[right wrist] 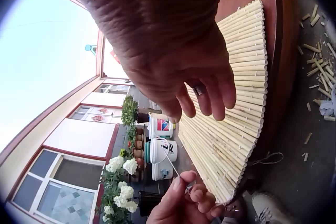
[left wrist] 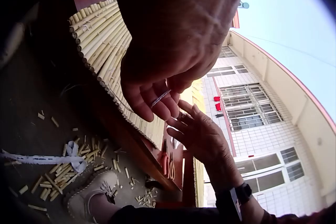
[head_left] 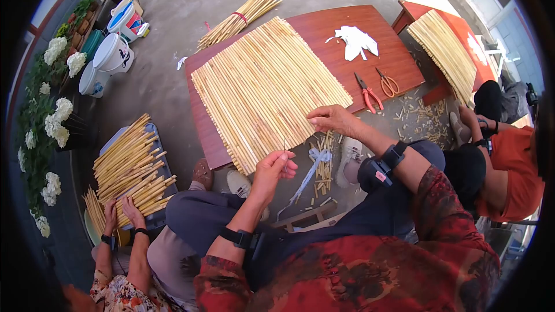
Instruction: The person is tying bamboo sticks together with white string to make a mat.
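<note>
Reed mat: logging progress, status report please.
Left hand pinches thread. Right hand rests on reed mat edge. Nothing blocking; scissors lie apart.

Reed mat (head_left: pixel 266 86): pale yellow-tan. Table (head_left: pixel 370 69): red-brown. Scissors (head_left: pixel 367 92), frame centre right: red handles; second pair (head_left: pixel 388 84): orange. Sleeves (head_left: pixel 370 266): dark red, black mottled. Flowers (head_left: pixel 55 121), left edge: white.
</note>
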{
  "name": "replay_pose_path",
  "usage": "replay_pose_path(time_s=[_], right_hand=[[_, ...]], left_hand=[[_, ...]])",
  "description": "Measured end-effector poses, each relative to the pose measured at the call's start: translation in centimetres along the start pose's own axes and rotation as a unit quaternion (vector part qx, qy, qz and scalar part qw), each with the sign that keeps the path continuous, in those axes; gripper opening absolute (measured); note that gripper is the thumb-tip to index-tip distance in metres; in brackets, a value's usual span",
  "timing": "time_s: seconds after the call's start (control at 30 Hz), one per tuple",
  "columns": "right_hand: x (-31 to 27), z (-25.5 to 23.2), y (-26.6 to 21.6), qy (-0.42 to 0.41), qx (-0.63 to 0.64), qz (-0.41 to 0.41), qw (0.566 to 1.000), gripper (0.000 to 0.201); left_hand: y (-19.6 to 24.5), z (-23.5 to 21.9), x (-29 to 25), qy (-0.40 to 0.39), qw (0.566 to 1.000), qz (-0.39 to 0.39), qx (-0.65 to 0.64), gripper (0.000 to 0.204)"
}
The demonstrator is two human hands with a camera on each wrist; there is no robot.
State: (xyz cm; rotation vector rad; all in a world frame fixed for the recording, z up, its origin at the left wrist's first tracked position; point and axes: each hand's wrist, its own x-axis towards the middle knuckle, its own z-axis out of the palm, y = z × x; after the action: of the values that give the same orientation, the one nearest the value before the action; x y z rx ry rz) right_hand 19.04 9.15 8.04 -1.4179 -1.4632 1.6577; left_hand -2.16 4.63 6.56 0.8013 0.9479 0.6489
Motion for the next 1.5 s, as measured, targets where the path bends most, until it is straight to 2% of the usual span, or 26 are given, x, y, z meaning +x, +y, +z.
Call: replay_pose_path(time_s=[0.07, 0.13, 0.27, 0.33, 0.37, 0.43, 0.47, 0.5, 0.57, 0.6, 0.63, 0.7, 0.77, 0.83, 0.87, 0.9, 0.97, 1.0, 1.03, 1.13, 1.17, 1.23, 1.27, 1.3, 1.4, 1.5], right_hand=[[-0.9, 2.8, -0.8, -0.033, 0.026, -0.01, 0.999, 0.026], [-1.5, 4.2, -1.0, -0.057, 0.116, -0.023, 0.991, 0.02], [-2.5, 3.6, -1.9, -0.043, 0.021, -0.048, 0.998, 0.016], [-3.1, 2.7, -3.4, -0.017, 0.008, -0.059, 0.998, 0.016], [-3.2, 2.3, -4.1, -0.017, 0.012, -0.059, 0.998, 0.016], [-3.1, 1.3, -5.1, 0.061, 0.065, -0.127, 0.988, 0.017], [-2.7, 0.9, -4.8, 0.062, 0.072, -0.126, 0.987, 0.017], [-2.2, 0.7, -4.3, 0.062, 0.116, -0.102, 0.986, 0.018], [-1.5, 1.0, -3.9, 0.059, 0.168, -0.079, 0.981, 0.019], [-1.5, 1.6, -4.1, 0.034, 0.161, -0.126, 0.978, 0.019], [-1.5, 2.1, -4.2, 0.012, 0.152, -0.172, 0.973, 0.02], [-1.2, 2.3, -4.4, 0.018, 0.142, -0.181, 0.973, 0.019], [-0.6, 2.4, -4.4, 0.038, 0.202, -0.125, 0.971, 0.018], [-0.5, 2.4, -4.4, 0.054, 0.206, -0.12, 0.97, 0.018], [-0.4, 2.5, -4.6, 0.064, 0.204, -0.116, 0.97, 0.018], [-0.2, 2.6, -4.5, 0.064, 0.206, -0.121, 0.969, 0.018], [0.2, 2.8, -3.8, 0.099, 0.142, -0.102, 0.98, 0.016], [0.4, 2.8, -3.3, 0.107, 0.111, -0.088, 0.984, 0.017], [0.5, 2.8, -2.9, 0.106, 0.109, -0.091, 0.984, 0.017], [0.0, 2.5, -2.8, 0.11, -0.097, -0.101, 0.984, 0.018], [0.0, 2.8, -2.9, 0.109, -0.098, -0.105, 0.984, 0.018], [-0.4, 3.6, -2.7, 0.091, -0.23, -0.118, 0.962, 0.019], [-0.4, 4.2, -2.1, 0.09, -0.267, -0.167, 0.945, 0.023], [-0.7, 4.4, -2.3, 0.091, -0.266, -0.171, 0.944, 0.023], [-1.3, 5.3, -2.4, 0.059, -0.37, -0.32, 0.87, 0.035], [-2.0, 6.2, -2.3, 0.038, -0.403, -0.345, 0.847, 0.036]], left_hand=[[-0.1, 0.4, -0.3, -0.003, 1.0, 0.004, -0.001, 0.022], [-0.3, 0.7, -0.6, -0.022, 1.0, 0.009, -0.005, 0.023], [-0.8, 1.9, -1.4, -0.039, 0.998, 0.03, -0.027, 0.023], [-0.8, 3.2, -2.1, 0.046, 0.991, 0.068, -0.102, 0.025], [-1.2, 3.0, -2.1, 0.048, 0.992, 0.066, -0.099, 0.025], [-2.0, 1.9, -2.0, 0.215, 0.946, 0.162, -0.18, 0.024], [-2.4, 1.1, -2.1, 0.235, 0.922, 0.173, -0.255, 0.024], [-2.7, 0.3, -2.4, 0.238, 0.924, 0.169, -0.248, 0.024], [-3.6, -1.4, -2.5, 0.254, 0.921, 0.104, -0.275, 0.023], [-4.7, -2.2, -2.4, 0.266, 0.921, 0.053, -0.278, 0.027], [-5.4, -2.5, -2.0, 0.269, 0.923, 0.048, -0.271, 0.027], [-7.1, -2.7, -1.1, 0.284, 0.902, -0.049, -0.32, 0.037], [-8.1, -2.8, 0.4, 0.294, 0.894, -0.045, -0.336, 0.044], [-8.2, -2.2, 1.9, 0.299, 0.902, 0.053, -0.308, 0.047], [-8.2, -2.4, 2.6, 0.258, 0.904, 0.068, -0.335, 0.046], [-8.0, -2.5, 2.9, 0.258, 0.905, 0.071, -0.332, 0.046], [-7.7, -2.6, 3.7, 0.228, 0.877, 0.083, -0.415, 0.047], [-7.7, -2.8, 3.9, 0.241, 0.874, 0.081, -0.414, 0.046], [-7.7, -3.1, 3.8, 0.239, 0.874, 0.085, -0.414, 0.046], [-6.6, -3.0, 3.4, 0.229, 0.886, 0.099, -0.39, 0.044], [-6.1, -3.0, 3.0, 0.23, 0.896, 0.105, -0.364, 0.041], [-4.7, -2.7, 1.9, 0.228, 0.907, 0.113, -0.337, 0.037], [-4.2, -2.6, 1.3, 0.222, 0.912, 0.123, -0.323, 0.038], [-3.5, -2.3, 0.6, 0.217, 0.916, 0.133, -0.309, 0.039], [-1.6, -0.8, -1.9, 0.227, 0.921, 0.153, -0.278, 0.037], [-0.4, 0.3, -4.4, 0.237, 0.925, 0.171, -0.245, 0.036]])
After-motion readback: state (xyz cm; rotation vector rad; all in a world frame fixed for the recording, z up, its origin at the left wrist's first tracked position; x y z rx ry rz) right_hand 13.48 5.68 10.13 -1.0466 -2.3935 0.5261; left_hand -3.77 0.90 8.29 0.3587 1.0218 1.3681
